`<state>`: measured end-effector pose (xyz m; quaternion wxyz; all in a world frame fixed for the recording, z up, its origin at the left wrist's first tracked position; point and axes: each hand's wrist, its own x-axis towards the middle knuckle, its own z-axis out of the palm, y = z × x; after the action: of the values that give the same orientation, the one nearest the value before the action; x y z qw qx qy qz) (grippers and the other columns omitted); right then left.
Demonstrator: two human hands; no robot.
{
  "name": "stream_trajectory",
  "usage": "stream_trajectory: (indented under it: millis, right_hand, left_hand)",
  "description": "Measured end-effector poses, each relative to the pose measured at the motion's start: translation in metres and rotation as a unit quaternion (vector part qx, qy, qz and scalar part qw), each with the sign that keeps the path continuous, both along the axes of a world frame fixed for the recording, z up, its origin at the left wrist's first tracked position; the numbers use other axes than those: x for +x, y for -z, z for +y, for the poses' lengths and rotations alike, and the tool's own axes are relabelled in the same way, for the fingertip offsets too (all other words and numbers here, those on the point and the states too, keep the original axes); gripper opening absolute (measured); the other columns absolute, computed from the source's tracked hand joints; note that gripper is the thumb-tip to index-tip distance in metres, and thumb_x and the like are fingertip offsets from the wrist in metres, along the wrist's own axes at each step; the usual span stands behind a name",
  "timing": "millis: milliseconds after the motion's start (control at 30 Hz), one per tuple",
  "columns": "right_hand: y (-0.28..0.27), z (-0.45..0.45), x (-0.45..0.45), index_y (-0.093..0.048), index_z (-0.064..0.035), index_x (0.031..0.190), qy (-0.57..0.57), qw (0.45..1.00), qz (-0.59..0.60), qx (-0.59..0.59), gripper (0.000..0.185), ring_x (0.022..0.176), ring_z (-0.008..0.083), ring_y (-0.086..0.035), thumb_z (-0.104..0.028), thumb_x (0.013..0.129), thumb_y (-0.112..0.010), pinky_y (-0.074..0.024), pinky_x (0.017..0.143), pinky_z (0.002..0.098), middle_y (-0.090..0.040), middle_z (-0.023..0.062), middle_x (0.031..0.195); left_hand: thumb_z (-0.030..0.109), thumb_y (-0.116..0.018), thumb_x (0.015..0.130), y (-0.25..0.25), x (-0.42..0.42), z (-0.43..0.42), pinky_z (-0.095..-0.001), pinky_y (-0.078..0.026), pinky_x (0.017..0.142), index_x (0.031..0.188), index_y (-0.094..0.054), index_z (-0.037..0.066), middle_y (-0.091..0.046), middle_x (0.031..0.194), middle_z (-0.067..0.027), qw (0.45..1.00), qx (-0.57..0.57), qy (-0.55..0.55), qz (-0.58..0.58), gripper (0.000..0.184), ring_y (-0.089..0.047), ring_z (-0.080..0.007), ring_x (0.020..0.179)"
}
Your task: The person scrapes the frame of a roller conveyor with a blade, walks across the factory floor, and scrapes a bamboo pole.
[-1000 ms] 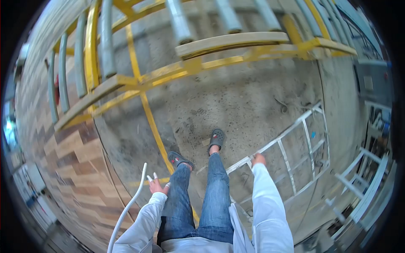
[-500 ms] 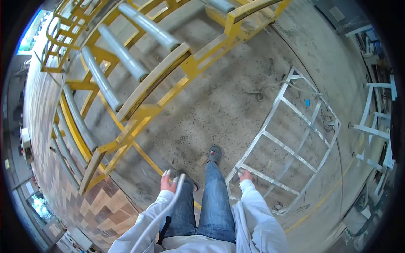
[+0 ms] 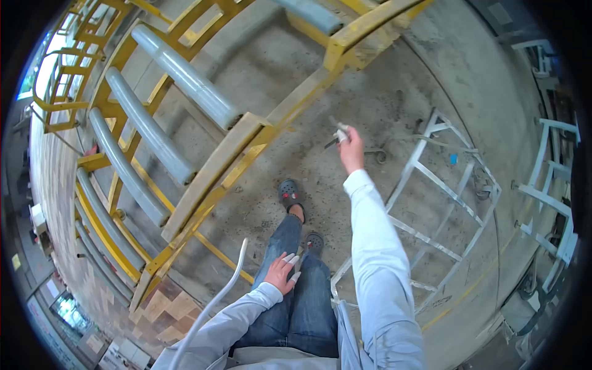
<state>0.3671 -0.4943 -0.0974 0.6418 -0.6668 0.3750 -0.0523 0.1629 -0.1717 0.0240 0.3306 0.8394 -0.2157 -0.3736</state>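
Observation:
My right hand (image 3: 350, 151) is stretched forward over the concrete floor, between the yellow frame and the white metal frame. Its fingers are closed around a small, thin, dark item (image 3: 332, 143) whose kind I cannot make out. White coverings show on the fingertips. Low over my thigh is my left hand (image 3: 282, 272), fingers extended and slightly apart, with white coverings on some fingertips and nothing visible in it. A long yellow frame (image 3: 237, 169) with grey rollers (image 3: 185, 77) stands ahead and to the left.
A white ladder-like metal frame (image 3: 425, 231) lies on the floor at right, with a loose strap (image 3: 441, 142) across its far end. More white frames (image 3: 546, 194) stand farther right. Patterned wood flooring (image 3: 166, 308) lies at lower left. A white cord (image 3: 213, 302) hangs in front of my left sleeve.
My right hand has reached forward from beside the white frame. My left hand has shifted right and lower over my thigh. One foot has stepped forward, and the view has shifted slightly.

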Motion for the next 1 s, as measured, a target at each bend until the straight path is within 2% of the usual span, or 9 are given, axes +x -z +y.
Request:
stream_trajectory:
  millis: [200, 300, 333, 433, 567, 633, 800, 900, 1000]
  right_hand:
    - [-0.002, -0.017, 0.104, -0.056, -0.0051, 0.104, -0.042, 0.993, -0.007, -0.113, 0.021, 0.080, 0.0232, -0.060, -0.007, 0.083, -0.051, -0.0450, 0.069, 0.0283, -0.062, 0.0133, 0.092]
    - [0.003, -0.031, 0.146, -0.057, -0.0031, 0.103, -0.106, 0.933, -0.073, -0.336, 0.022, 0.080, 0.0266, -0.060, -0.008, 0.084, -0.049, -0.0460, 0.069, 0.0316, -0.062, 0.0158, 0.094]
    - [0.008, -0.033, 0.151, -0.057, -0.0031, 0.103, -0.111, 0.934, -0.075, -0.333, 0.022, 0.080, 0.0266, -0.060, -0.008, 0.084, -0.049, -0.0460, 0.069, 0.0316, -0.062, 0.0158, 0.094]
    - [0.017, -0.036, 0.156, -0.057, -0.0033, 0.102, -0.077, 0.913, 0.031, -0.401, 0.023, 0.092, 0.0362, -0.055, -0.005, 0.081, -0.047, -0.0437, 0.079, 0.0377, -0.060, 0.0194, 0.098]
    - [0.015, -0.010, 0.147, -0.058, -0.0022, 0.101, -0.026, 0.958, 0.030, -0.285, 0.024, 0.092, 0.0363, -0.056, -0.003, 0.079, -0.047, -0.0437, 0.080, 0.0381, -0.059, 0.0210, 0.096]
    - [0.028, 0.000, 0.136, -0.058, -0.0010, 0.100, -0.043, 0.949, -0.033, -0.309, 0.024, 0.090, 0.0366, -0.056, -0.003, 0.079, -0.047, -0.0446, 0.079, 0.0381, -0.060, 0.0214, 0.094]
    - [0.015, 0.008, 0.122, -0.056, 0.0009, 0.103, -0.134, 0.968, -0.030, -0.209, 0.024, 0.090, 0.0301, -0.059, -0.005, 0.081, -0.052, -0.0454, 0.078, 0.0323, -0.060, 0.0179, 0.100]
    - [-0.007, 0.003, 0.109, -0.055, 0.0010, 0.104, -0.020, 0.999, 0.020, 0.026, 0.024, 0.088, 0.0273, -0.060, -0.007, 0.081, -0.054, -0.0458, 0.075, 0.0300, -0.061, 0.0161, 0.101]
    - [-0.006, -0.006, 0.103, -0.055, 0.0011, 0.104, -0.055, 0.998, -0.014, -0.020, 0.024, 0.088, 0.0261, -0.060, -0.007, 0.082, -0.053, -0.0460, 0.074, 0.0293, -0.061, 0.0152, 0.101]
  left_hand:
    - [0.021, -0.060, 0.075, 0.004, 0.038, 0.006, -0.0440, -0.032, 0.097, 0.116, -0.051, 0.008, -0.052, 0.115, -0.0146, 0.998, 0.036, 0.052, 0.019, 0.044, -0.042, -0.0350, 0.114]
    - [0.022, -0.058, 0.072, 0.012, 0.046, 0.011, -0.0423, -0.028, 0.101, 0.117, -0.050, 0.007, -0.054, 0.113, -0.0133, 0.993, 0.063, 0.038, 0.090, 0.048, -0.043, -0.0285, 0.116]
    - [0.022, -0.058, 0.072, 0.014, 0.048, 0.011, -0.0423, -0.028, 0.101, 0.117, -0.050, 0.007, -0.054, 0.113, -0.0133, 0.993, 0.065, 0.033, 0.091, 0.048, -0.043, -0.0285, 0.116]
    - [0.021, -0.058, 0.071, 0.018, 0.050, 0.011, -0.0419, -0.028, 0.101, 0.115, -0.051, 0.006, -0.056, 0.110, -0.0131, 0.990, 0.081, 0.030, 0.111, 0.047, -0.045, -0.0256, 0.114]
    - [0.022, -0.057, 0.073, 0.019, 0.051, 0.009, -0.0422, -0.028, 0.100, 0.115, -0.051, 0.008, -0.055, 0.111, -0.0138, 0.990, 0.087, 0.024, 0.112, 0.045, -0.047, -0.0253, 0.112]
    - [0.023, -0.057, 0.073, 0.017, 0.046, 0.008, -0.0423, -0.028, 0.100, 0.115, -0.051, 0.009, -0.056, 0.111, -0.0135, 0.991, 0.082, 0.018, 0.109, 0.044, -0.048, -0.0253, 0.111]
    - [0.027, -0.055, 0.077, 0.020, 0.058, -0.012, -0.0437, -0.028, 0.100, 0.115, -0.052, 0.011, -0.058, 0.108, -0.0121, 0.987, 0.061, -0.014, 0.147, 0.041, -0.051, -0.0259, 0.106]
    - [0.028, -0.054, 0.078, 0.014, 0.048, -0.022, -0.0450, -0.028, 0.099, 0.115, -0.052, 0.012, -0.059, 0.107, -0.0115, 0.983, 0.060, -0.017, 0.171, 0.041, -0.053, -0.0267, 0.103]
    - [0.029, -0.054, 0.078, 0.016, 0.042, -0.051, -0.0468, -0.029, 0.098, 0.115, -0.052, 0.012, -0.059, 0.106, -0.0110, 0.988, 0.046, -0.016, 0.148, 0.041, -0.054, -0.0278, 0.101]
